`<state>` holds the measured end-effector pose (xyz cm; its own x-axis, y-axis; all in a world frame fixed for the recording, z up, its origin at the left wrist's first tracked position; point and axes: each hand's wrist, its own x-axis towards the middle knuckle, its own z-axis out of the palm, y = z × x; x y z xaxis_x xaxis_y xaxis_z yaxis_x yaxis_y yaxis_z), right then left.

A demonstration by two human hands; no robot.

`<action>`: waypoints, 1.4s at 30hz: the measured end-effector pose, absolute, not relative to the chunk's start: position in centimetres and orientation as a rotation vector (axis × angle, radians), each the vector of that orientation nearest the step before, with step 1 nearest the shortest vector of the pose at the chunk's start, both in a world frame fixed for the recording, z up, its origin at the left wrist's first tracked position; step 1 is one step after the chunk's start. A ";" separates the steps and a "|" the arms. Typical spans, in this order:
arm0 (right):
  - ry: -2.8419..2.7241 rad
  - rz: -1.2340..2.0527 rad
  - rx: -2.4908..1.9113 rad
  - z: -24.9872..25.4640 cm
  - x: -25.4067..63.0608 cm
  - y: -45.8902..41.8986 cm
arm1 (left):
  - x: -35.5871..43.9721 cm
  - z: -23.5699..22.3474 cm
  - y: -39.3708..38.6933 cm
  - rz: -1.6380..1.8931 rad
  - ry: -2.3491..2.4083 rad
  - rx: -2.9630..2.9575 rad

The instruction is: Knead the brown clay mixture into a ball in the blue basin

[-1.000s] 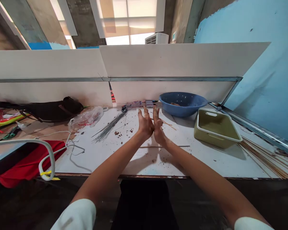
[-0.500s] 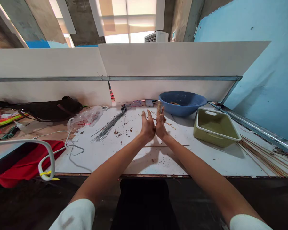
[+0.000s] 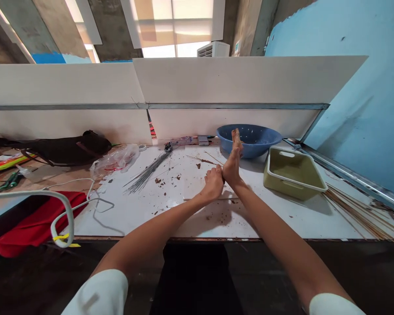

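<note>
My right hand (image 3: 233,159) stands on edge over the white table (image 3: 134,214), fingers stretched toward the blue bowl (image 3: 249,139). My left hand (image 3: 212,183) presses against the heel of the right palm, its fingers bent. Whatever lies between the palms is hidden. Thin brown sticks (image 3: 202,159) lie on the table just beyond the hands. Brown crumbs (image 3: 216,216) are scattered under my wrists.
A pale green tray (image 3: 293,175) sits right of the hands, with long bamboo sticks (image 3: 357,210) beyond it. A bundle of grey wires (image 3: 147,173), a plastic bag (image 3: 116,161) and a black bag (image 3: 68,148) lie to the left. Red cloth (image 3: 36,225) and white cable (image 3: 64,214) are at front left.
The palms slid against each other: my right hand moved forward toward the bowl, while my left hand drew back to the right wrist and its fingers bent.
</note>
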<state>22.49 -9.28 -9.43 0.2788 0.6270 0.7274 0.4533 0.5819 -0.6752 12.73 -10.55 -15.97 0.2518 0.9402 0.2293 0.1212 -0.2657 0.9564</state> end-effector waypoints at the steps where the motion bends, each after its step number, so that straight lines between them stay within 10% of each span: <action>1: -1.340 0.105 -1.035 -9.5 22.7 -9.3 | 12.3 -15.6 -10.5 1.108 1.047 1.653; 17: -1.853 0.036 -2.168 -14.5 30.5 -4.9 | 2.4 -11.8 -7.0 0.954 0.926 1.536; 42: -1.711 0.075 -1.341 -14.8 33.9 -6.4 | -2.1 -15.0 -4.4 1.350 1.085 1.647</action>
<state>33.86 -6.44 -14.79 0.0281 0.7889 0.6139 0.7320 0.4020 -0.5501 -2.06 -4.37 -14.95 0.0916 0.9270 0.3638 0.1559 -0.3742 0.9142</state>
